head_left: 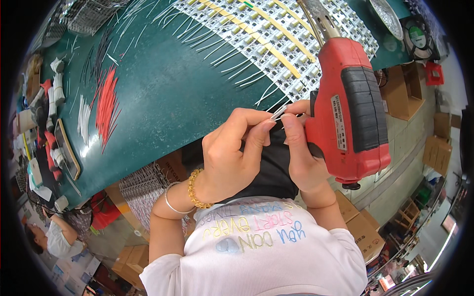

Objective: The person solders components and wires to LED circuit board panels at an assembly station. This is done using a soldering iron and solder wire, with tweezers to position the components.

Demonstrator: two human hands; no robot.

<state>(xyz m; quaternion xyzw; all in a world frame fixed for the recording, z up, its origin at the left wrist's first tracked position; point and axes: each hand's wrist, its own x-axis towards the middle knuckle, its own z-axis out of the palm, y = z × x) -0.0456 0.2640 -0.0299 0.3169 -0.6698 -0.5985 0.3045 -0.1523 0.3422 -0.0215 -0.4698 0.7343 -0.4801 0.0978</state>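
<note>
My left hand (224, 153) is closed in a pinch on short white wires (278, 112) in front of my body, near the table edge. My right hand (305, 160) meets it there, its thumb and forefinger at the same wires. A red and black soldering gun (330, 143) rests in my right hand, its metal tip end pointing away from me. The gun covers part of that hand's fingers. Just beyond the hands lies a panel of small white circuit boards (298, 88), crossed by yellow strips, with white wires sticking out along its left edge.
Bundles of red wires (106, 106) and white wires (84, 118) lie on the green table (163, 98) at the left. Dark wires are scattered behind them. A metal dish (386, 18) and a small fan (417, 38) stand at the far right. Cardboard boxes (402, 93) sit beyond the table.
</note>
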